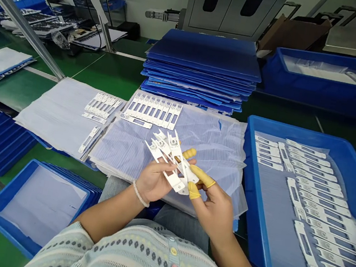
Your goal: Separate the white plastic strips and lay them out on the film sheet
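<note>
Head view: left hand [153, 180] and right hand [215, 215] pinch white plastic strips [173, 162] beside a blue crate [251, 173].

Blue plastic sheets [205, 53] stacked beside bin [324, 96]

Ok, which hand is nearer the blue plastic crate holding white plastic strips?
Right hand: just left of the blue plastic crate. Left hand: farther left, with the right hand between it and the crate.

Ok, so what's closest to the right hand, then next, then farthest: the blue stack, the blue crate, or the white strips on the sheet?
1. Blue crate: just to the right of the right hand.
2. White strips: ahead, on the sheet.
3. Blue stack: farthest ahead.
</note>
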### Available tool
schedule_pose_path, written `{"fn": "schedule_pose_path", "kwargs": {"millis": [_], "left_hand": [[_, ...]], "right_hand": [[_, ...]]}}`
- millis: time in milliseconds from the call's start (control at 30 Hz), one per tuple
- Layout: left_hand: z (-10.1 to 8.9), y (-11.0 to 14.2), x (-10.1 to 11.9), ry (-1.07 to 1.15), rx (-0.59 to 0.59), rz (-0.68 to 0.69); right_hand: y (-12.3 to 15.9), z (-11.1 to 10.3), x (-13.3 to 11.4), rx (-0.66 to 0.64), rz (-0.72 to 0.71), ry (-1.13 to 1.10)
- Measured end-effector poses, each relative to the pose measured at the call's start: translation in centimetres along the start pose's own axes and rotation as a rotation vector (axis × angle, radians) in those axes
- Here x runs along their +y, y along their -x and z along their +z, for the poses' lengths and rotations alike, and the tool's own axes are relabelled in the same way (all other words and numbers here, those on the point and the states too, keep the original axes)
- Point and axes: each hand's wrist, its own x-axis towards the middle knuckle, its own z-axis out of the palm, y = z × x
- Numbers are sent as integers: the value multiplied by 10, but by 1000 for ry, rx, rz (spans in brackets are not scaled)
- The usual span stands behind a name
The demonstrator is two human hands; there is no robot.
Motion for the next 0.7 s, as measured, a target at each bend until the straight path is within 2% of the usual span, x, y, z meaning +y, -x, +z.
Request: {"fn": "schedule_pose_path", "kwargs": {"millis": [67,133,233,300,400,600,700], "left_hand": [[-1,1,1,-2,-3,-8],[-1,2,2,3,-5,-29],[-2,4,2,14,-19,-56],[-4,5,2,9,-35,-62],[-8,5,2,-24,-10,-61],[-12,4,-3,-85,-17,-114],[-13,3,-7,-98,-25,-106]], "right_hand": [[-2,-2,-3,-48,-65,-7],[-3,-4,-3,-62,-55,-28],[-7,-5,2,64,17,35],[-11,-6,7,95,-31,97],[-16,-6,13,-15,-99,98],[-18,4,19,-146,51,-61],[-17,6,15,-75,85,-97]]}}
